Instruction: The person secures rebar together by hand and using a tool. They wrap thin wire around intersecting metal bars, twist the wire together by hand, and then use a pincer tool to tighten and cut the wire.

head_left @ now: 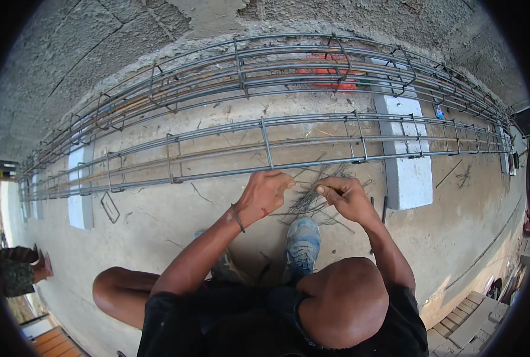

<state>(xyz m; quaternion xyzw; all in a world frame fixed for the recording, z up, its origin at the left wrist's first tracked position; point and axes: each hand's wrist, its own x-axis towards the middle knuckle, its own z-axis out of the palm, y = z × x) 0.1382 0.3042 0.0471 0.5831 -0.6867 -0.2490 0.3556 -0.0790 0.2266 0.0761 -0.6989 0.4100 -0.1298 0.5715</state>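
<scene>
A long cage of steel rebar (217, 173) with square stirrups runs across in front of me, propped on white blocks. My left hand (263, 195) is closed at its near lower bar, with fingers curled and the thumb toward the right. To its right, my right hand (347, 199) is closed in a pinch, thumb against forefinger. Anything thin between the fingers of either hand is too small to make out. Below and between both hands, a loose bundle of thin tie wire (303, 203) lies on the concrete floor, just ahead of my shoe (303, 243).
Behind stands a second rebar cage (205, 76), close to the rough wall (110, 35). White blocks (409, 178) (80, 205) support the cages. A loose stirrup (109, 207) lies at left. Red material (330, 74) shows beyond the bars. Stacked tiles or bricks (470, 321) stand lower right.
</scene>
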